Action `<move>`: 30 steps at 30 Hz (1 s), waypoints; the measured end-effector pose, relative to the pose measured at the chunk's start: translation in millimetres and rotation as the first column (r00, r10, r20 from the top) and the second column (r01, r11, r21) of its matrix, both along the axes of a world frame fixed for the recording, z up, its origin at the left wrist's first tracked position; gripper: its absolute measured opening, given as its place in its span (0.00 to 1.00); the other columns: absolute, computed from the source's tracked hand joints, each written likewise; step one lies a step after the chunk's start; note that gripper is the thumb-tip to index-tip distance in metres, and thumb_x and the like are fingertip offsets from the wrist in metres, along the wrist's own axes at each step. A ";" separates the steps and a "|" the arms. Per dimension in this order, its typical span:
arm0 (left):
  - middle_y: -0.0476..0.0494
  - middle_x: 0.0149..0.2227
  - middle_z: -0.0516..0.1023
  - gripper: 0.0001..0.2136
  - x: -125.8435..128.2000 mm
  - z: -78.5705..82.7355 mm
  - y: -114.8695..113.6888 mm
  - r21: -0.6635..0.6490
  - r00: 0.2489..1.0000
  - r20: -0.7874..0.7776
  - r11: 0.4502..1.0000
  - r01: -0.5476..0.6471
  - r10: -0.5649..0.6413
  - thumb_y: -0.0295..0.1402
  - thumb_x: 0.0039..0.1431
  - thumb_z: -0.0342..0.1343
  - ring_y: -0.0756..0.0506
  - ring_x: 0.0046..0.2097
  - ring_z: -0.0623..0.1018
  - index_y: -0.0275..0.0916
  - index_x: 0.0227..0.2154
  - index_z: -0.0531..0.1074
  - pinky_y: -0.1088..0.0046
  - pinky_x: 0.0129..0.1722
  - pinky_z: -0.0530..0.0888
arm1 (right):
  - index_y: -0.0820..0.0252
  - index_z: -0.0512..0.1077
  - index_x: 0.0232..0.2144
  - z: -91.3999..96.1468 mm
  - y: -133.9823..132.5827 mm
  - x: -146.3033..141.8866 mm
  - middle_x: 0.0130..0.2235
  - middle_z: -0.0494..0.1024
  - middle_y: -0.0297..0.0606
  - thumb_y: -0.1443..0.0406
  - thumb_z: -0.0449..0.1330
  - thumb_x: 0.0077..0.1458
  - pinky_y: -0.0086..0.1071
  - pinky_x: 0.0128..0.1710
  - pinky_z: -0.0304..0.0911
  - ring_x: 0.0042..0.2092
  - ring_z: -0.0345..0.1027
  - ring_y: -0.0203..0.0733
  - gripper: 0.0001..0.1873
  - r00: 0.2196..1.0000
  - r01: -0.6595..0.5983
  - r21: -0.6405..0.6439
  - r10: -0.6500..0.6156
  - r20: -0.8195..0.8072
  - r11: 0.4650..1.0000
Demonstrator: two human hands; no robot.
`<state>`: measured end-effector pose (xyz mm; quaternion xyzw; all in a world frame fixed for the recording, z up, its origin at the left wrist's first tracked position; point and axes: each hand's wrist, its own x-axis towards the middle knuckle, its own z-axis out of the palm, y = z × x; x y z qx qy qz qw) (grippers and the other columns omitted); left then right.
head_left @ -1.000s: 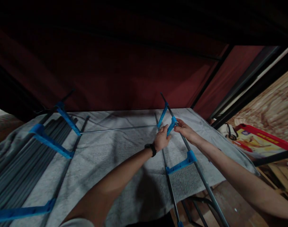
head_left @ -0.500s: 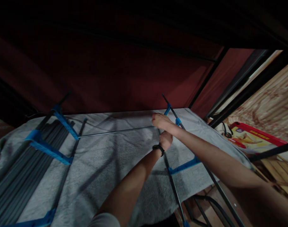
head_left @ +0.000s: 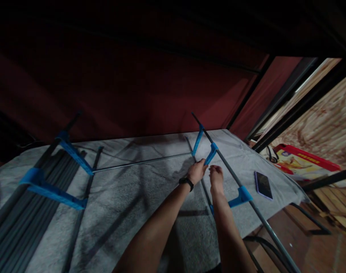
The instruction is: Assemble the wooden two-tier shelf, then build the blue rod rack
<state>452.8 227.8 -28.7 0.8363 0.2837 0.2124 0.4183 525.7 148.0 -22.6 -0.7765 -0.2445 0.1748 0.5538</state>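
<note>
My left hand (head_left: 197,171), wearing a black wristband, is closed round the lower end of a blue plastic bracket (head_left: 212,152), where it meets a thin grey tube (head_left: 205,191). Just right of it is my right hand (head_left: 216,177), fingers loosely curled and apart, with nothing visible in them. The bracket's upper end clips onto a longer grey pole (head_left: 230,169). Behind my hands another blue bracket (head_left: 197,141) joins the same pole and the end of a metal crossbar (head_left: 144,162). A nearer blue bracket (head_left: 242,196) is partly hidden by my right forearm.
At left, the frame's other side has blue brackets (head_left: 55,192) above a bundle of grey tubes (head_left: 44,189). Grey cloth (head_left: 127,212) covers the surface. A phone (head_left: 263,185) lies at right, near a red-and-yellow box (head_left: 301,161). A dark red panel (head_left: 150,98) rises behind.
My right hand has come back from the crossbar's right end toward me. My left hand has shifted slightly onto the middle bracket. The phone is now uncovered.
</note>
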 end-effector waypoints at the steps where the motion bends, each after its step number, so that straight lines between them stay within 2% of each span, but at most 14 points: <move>1: 0.37 0.43 0.79 0.13 1.3 -3.8 1.2 0.010 1.000 -0.019 1.000 0.007 -0.007 0.34 0.69 0.51 0.41 0.45 0.79 0.36 0.52 0.71 0.61 0.47 0.76 | 0.50 0.67 0.42 -4.1 3.4 4.8 0.37 0.77 0.38 0.59 0.52 0.52 0.35 0.40 0.68 0.44 0.71 0.45 0.14 0.994 0.110 0.033 -0.110 -0.014 0.993; 2: 0.36 0.42 0.80 0.13 2.3 -7.3 2.2 0.027 0.999 -0.040 1.000 0.015 -0.014 0.32 0.70 0.48 0.40 0.45 0.80 0.37 0.53 0.71 0.62 0.46 0.75 | 0.50 0.66 0.41 -6.3 9.2 8.9 0.39 0.77 0.38 0.60 0.52 0.51 0.34 0.41 0.68 0.46 0.70 0.44 0.13 0.987 0.158 0.068 -0.157 -0.019 0.985; 3: 0.35 0.42 0.80 0.14 2.5 -10.4 3.2 0.047 0.998 -0.060 0.999 0.024 -0.022 0.31 0.70 0.47 0.39 0.45 0.80 0.37 0.54 0.70 0.62 0.46 0.75 | 0.51 0.66 0.39 -7.1 16.4 12.4 0.40 0.77 0.37 0.61 0.53 0.49 0.33 0.41 0.68 0.46 0.70 0.42 0.13 0.988 0.152 0.113 -0.150 -0.022 0.982; 5: 0.33 0.45 0.80 0.16 0.3 -15.7 6.0 0.086 0.994 -0.098 0.995 0.054 -0.045 0.31 0.70 0.45 0.38 0.46 0.80 0.38 0.56 0.69 0.63 0.45 0.75 | 0.53 0.67 0.35 -6.8 31.6 18.4 0.39 0.77 0.36 0.62 0.54 0.44 0.31 0.41 0.68 0.45 0.71 0.41 0.11 0.995 0.082 0.265 -0.066 -0.071 0.961; 6: 0.34 0.46 0.80 0.16 -2.2 -17.7 7.9 0.099 0.991 -0.114 0.992 0.075 -0.064 0.30 0.69 0.45 0.38 0.46 0.80 0.38 0.57 0.68 0.63 0.45 0.75 | 0.54 0.67 0.32 -6.5 38.3 21.3 0.37 0.78 0.35 0.63 0.55 0.42 0.31 0.41 0.69 0.43 0.72 0.40 0.10 0.992 0.068 0.369 -0.023 -0.125 0.927; 8: 0.36 0.48 0.80 0.17 -9.1 -20.9 12.1 0.105 0.985 -0.133 0.987 0.122 -0.108 0.28 0.68 0.45 0.39 0.48 0.80 0.40 0.58 0.68 0.64 0.47 0.74 | 0.55 0.66 0.28 -6.3 48.7 27.8 0.33 0.78 0.34 0.64 0.55 0.41 0.32 0.39 0.70 0.38 0.74 0.39 0.07 0.961 0.123 0.545 0.037 -0.273 0.829; 10: 0.39 0.50 0.80 0.18 -15.3 -23.1 14.9 0.108 0.978 -0.146 0.980 0.166 -0.149 0.27 0.68 0.46 0.41 0.50 0.79 0.43 0.59 0.67 0.66 0.49 0.74 | 0.56 0.66 0.27 -6.2 55.4 36.0 0.29 0.77 0.33 0.64 0.55 0.45 0.32 0.37 0.72 0.33 0.74 0.38 0.03 0.912 0.212 0.587 0.057 -0.406 0.781; 12: 0.40 0.52 0.79 0.18 -17.6 -24.4 14.4 0.108 0.972 -0.158 0.975 0.192 -0.174 0.29 0.68 0.49 0.42 0.51 0.79 0.43 0.59 0.67 0.67 0.51 0.73 | 0.56 0.66 0.27 -4.9 60.1 45.6 0.27 0.76 0.34 0.65 0.55 0.49 0.31 0.31 0.73 0.28 0.73 0.36 0.02 0.872 0.231 0.531 0.068 -0.484 0.815; 16: 0.38 0.52 0.78 0.16 -11.3 -27.0 7.9 0.129 0.968 -0.224 0.981 0.142 -0.111 0.33 0.68 0.49 0.41 0.51 0.79 0.40 0.57 0.66 0.66 0.51 0.74 | 0.58 0.69 0.30 0.1 67.5 67.2 0.28 0.79 0.41 0.66 0.56 0.52 0.30 0.25 0.72 0.25 0.71 0.37 0.02 0.802 0.097 0.351 0.136 -0.582 0.931; 19: 0.38 0.50 0.79 0.15 -7.1 -31.7 5.8 0.147 0.962 -0.262 0.982 0.121 -0.079 0.33 0.69 0.47 0.41 0.51 0.79 0.41 0.56 0.66 0.67 0.49 0.74 | 0.60 0.71 0.33 -1.4 72.8 81.9 0.32 0.81 0.45 0.68 0.57 0.51 0.32 0.28 0.74 0.28 0.73 0.39 0.05 0.744 -0.052 0.280 0.224 -0.629 0.959; 22: 0.37 0.47 0.80 0.17 -8.0 -37.3 6.9 0.120 0.947 -0.295 0.979 0.166 -0.125 0.35 0.70 0.46 0.41 0.48 0.80 0.40 0.58 0.64 0.67 0.47 0.74 | 0.59 0.72 0.35 -10.0 82.8 91.0 0.33 0.81 0.44 0.67 0.59 0.52 0.34 0.32 0.75 0.32 0.75 0.42 0.06 0.777 -0.164 0.163 0.230 -0.586 0.973; 25: 0.36 0.45 0.80 0.17 -10.6 -41.5 9.0 0.146 0.946 -0.295 0.971 0.187 -0.138 0.32 0.70 0.45 0.41 0.48 0.80 0.37 0.58 0.63 0.67 0.46 0.74 | 0.55 0.72 0.41 -19.3 100.3 95.1 0.37 0.81 0.40 0.64 0.64 0.51 0.39 0.40 0.74 0.36 0.76 0.43 0.12 0.800 -0.357 0.059 0.338 -0.497 0.932; 27: 0.36 0.46 0.79 0.16 -10.9 -43.3 9.9 0.182 0.949 -0.277 0.962 0.204 -0.149 0.29 0.69 0.44 0.41 0.49 0.79 0.37 0.57 0.64 0.67 0.48 0.73 | 0.51 0.72 0.46 -23.6 113.7 97.2 0.41 0.81 0.37 0.63 0.66 0.50 0.40 0.45 0.72 0.40 0.76 0.43 0.20 0.776 -0.488 0.040 0.454 -0.438 0.872; 30: 0.36 0.49 0.78 0.16 -8.6 -45.3 10.0 0.176 0.946 -0.269 0.956 0.234 -0.182 0.31 0.69 0.45 0.41 0.50 0.78 0.37 0.57 0.63 0.66 0.49 0.73 | 0.50 0.70 0.53 -29.1 131.4 101.3 0.47 0.79 0.36 0.63 0.67 0.51 0.40 0.49 0.68 0.46 0.73 0.43 0.26 0.710 -0.629 0.041 0.595 -0.377 0.776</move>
